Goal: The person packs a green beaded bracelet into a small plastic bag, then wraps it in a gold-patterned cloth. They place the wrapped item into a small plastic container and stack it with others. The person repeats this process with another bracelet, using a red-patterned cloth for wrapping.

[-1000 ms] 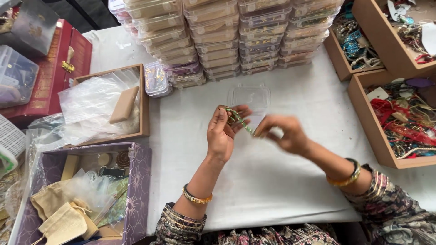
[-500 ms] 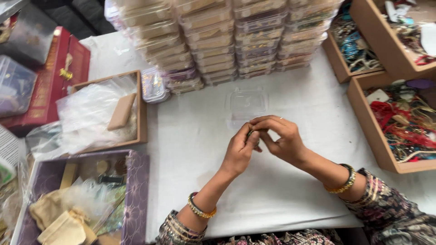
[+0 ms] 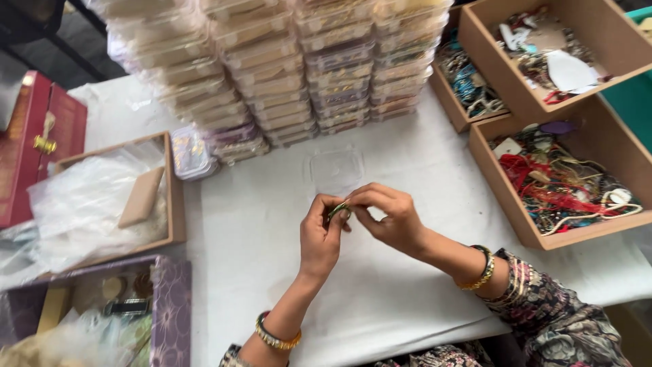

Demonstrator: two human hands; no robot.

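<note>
- Green beaded strand (image 3: 339, 208) sits pinched between left hand (image 3: 320, 238) and right hand (image 3: 390, 216), fingertips closed on it, above the white table's (image 3: 380, 299) middle.
- Clear plastic box (image 3: 335, 168) lies just beyond, before stacked boxes (image 3: 285, 68) at the far edge.

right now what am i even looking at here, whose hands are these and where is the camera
There is no machine here: these are one person's two bare hands, filmed by a camera worn on that person's head, looking down at a table with a white cover. The left hand and right hand meet in the middle, and both pinch a small green beaded piece, so each grip is closed on it. Just beyond the hands lies a clear empty box. Behind that stand stacks of clear boxes with filled contents. At the right are brown trays full of tangled jewellery. At the left, another brown tray holds plastic bags, and a purple box sits nearer the person. Both wrists wear bangles.
</note>
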